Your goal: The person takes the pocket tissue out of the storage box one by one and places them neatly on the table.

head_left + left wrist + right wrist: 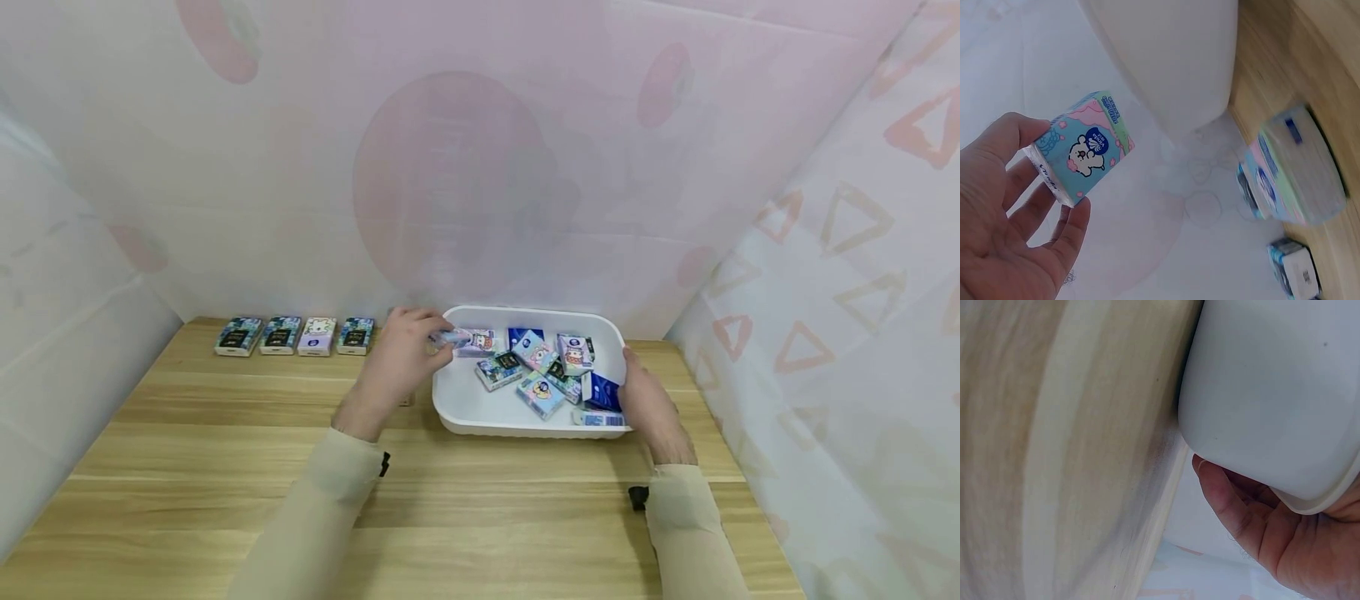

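Note:
My left hand [401,350] pinches a small pocket tissue pack [1082,150], light blue and pink with a cartoon animal, between thumb and fingertips. It hovers at the left rim of a white plastic bin [465,408]. Around the bin's right end, my right hand [652,404] grips the wall and rim; the right wrist view shows its fingers [1222,494] against the outside. Inside the bin lie several tissue packs in mixed designs, such as a blue one [540,395] and a dark floral one [498,370]. Part of the held pack is hidden by my hand in the head view.
Left of the bin, a row of packs stands along the table's back edge, including a dark floral pack [238,337] and a lilac pack [317,336]. Another pack [1297,169] sits near my left hand. Printed cloth walls [450,183] border the wooden table [510,517].

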Demonstrator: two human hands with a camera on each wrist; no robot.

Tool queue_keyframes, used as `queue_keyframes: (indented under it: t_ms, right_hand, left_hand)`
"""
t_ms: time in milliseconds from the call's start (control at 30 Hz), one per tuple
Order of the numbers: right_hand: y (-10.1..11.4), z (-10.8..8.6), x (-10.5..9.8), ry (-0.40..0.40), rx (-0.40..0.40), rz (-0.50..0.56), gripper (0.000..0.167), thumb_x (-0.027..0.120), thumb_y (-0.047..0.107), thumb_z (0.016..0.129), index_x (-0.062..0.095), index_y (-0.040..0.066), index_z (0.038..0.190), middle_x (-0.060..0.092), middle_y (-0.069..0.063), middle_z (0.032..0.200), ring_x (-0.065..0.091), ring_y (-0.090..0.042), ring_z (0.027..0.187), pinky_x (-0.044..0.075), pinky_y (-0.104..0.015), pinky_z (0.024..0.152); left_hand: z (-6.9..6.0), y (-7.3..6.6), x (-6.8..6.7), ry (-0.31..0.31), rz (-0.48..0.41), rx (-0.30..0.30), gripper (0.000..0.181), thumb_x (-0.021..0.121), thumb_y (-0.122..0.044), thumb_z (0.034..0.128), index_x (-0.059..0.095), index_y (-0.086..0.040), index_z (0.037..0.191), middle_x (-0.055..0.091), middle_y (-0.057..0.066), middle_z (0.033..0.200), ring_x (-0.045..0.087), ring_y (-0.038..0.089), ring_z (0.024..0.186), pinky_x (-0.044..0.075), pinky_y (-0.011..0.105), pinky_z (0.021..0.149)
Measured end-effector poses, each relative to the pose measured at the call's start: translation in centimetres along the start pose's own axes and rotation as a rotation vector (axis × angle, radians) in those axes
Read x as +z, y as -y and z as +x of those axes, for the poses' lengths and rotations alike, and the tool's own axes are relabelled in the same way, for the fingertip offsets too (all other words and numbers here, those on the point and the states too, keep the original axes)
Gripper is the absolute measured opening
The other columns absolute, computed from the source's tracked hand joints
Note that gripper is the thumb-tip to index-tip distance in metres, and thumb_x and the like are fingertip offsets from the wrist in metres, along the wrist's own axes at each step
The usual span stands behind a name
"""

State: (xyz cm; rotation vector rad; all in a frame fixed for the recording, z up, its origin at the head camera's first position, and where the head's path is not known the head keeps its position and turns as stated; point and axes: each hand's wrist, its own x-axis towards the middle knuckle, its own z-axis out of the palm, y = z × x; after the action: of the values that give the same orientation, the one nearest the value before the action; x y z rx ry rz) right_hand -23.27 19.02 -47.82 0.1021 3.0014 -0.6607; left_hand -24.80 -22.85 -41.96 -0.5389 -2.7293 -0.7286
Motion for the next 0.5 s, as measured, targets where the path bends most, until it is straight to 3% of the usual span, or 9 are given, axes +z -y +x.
queue_keyframes:
  t_ms: [500]
  right_hand:
    - [-0.2, 0.3, 0.3, 0.004, 0.007, 0.01, 0.076, 0.047, -0.002, 0.112, 0.017, -0.009, 0.182, 0.054, -0.048, 0.165, 0.072, -0.057, 0.136, 0.062, -0.076, 0.114]
  left_hand:
    - [-2.1, 4.2, -2.6, -0.004, 0.037, -0.03, 0.031, 0.086, -0.02, 0.1053, 0.086, -0.004, 0.132, 0.081, 0.021, 0.145, 0.068, 0.054, 0.14, 0.055, 0.07, 0.125]
